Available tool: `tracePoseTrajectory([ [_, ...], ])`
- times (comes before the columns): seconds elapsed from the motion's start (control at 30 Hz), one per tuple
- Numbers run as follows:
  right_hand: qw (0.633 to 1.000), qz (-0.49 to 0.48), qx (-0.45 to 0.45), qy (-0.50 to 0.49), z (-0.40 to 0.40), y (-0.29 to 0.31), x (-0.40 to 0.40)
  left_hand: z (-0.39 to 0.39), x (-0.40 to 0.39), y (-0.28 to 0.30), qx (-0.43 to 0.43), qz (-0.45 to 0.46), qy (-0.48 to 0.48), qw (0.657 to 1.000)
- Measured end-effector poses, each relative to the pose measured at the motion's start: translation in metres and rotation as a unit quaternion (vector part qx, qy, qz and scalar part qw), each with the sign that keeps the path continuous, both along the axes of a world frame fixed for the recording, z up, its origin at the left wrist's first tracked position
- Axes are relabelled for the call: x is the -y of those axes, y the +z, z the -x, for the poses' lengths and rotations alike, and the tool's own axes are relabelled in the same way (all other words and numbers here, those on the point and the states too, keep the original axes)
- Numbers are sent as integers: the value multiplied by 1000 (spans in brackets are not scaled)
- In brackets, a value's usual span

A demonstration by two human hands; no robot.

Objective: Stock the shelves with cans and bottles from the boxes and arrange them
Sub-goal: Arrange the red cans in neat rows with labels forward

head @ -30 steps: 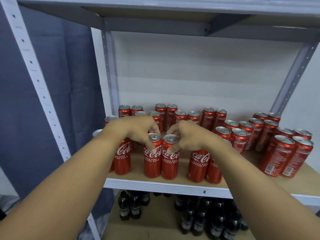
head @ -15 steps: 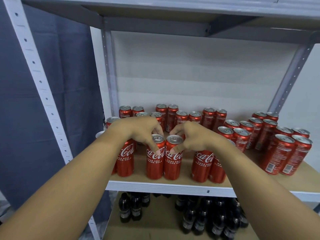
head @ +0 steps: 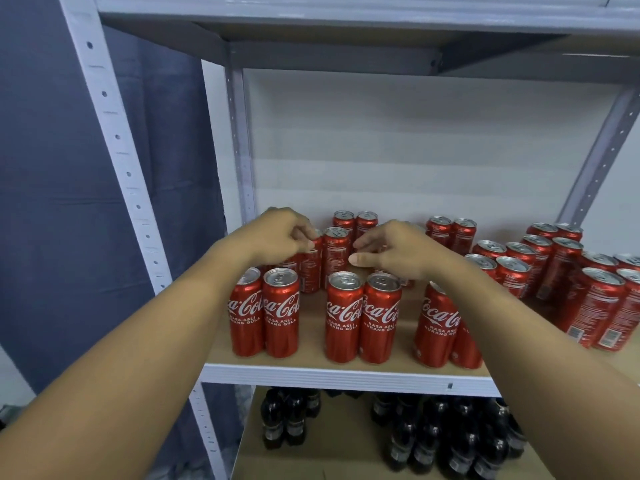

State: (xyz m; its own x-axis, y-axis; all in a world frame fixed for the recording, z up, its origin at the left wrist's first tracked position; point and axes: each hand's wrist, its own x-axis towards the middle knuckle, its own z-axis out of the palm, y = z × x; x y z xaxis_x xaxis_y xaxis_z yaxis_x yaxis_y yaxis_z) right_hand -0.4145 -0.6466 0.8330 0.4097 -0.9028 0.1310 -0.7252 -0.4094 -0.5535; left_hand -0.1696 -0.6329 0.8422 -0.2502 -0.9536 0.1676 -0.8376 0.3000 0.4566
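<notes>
Head view: the left hand [head: 277, 233] pinches the top of a second-row can [head: 310, 263]; the can beside it [head: 335, 254] stands upright between the hands; the right hand [head: 391, 249], fingers curled, nears it. What that hand holds, I cannot tell.

We see glossy red metal cans [head: 344, 318], matt wood-look shelf board [head: 311, 355], painted grey metal uprights [head: 114, 140], dark shiny plastic bottles [head: 429, 434].
</notes>
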Motion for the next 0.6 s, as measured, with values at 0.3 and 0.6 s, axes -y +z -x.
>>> tracePoseTrajectory([
  [0.3,997,26,-46,62,-76,5,54,-41,22,5,33,-37,164,985],
  [0.6,976,55,-143,153,-133,-1,92,-60,59,-3,161,-127,197,959],
])
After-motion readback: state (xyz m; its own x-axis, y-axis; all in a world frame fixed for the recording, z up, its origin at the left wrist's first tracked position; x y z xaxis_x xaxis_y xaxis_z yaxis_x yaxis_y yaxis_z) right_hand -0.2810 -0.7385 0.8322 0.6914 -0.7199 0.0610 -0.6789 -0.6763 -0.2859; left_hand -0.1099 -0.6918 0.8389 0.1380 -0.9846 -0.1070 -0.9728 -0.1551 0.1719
